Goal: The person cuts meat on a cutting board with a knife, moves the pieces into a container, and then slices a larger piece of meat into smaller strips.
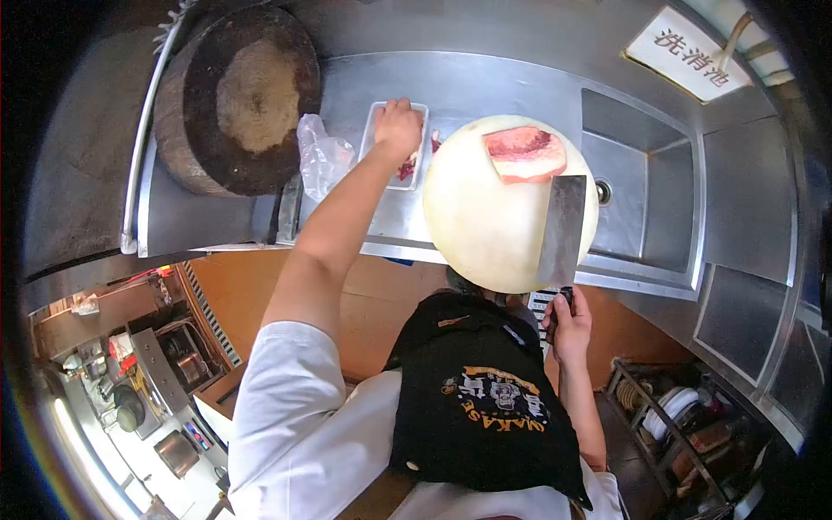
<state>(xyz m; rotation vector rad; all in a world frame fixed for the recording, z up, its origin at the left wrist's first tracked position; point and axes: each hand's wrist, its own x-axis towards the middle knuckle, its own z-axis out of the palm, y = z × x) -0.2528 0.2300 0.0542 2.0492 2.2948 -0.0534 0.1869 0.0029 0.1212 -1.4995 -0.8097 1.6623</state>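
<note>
My left hand [398, 126] reaches out over a white rectangular tray [374, 130] on the steel counter, its fingers closed on red meat pieces [407, 166] in the tray. My right hand [568, 324] grips the dark handle of a cleaver [562, 230], whose broad blade lies flat on the round pale cutting board [485, 217]. A slab of pink meat [523, 153] with a fat edge rests on the far side of the board, just beyond the blade tip.
A thick round wooden chopping block [247, 95] stands at the left. A crumpled clear plastic bag [322, 158] lies beside the tray. A steel sink [641, 191] sits right of the board, under a sign [689, 52]. Dishes sit on a low rack [676, 416].
</note>
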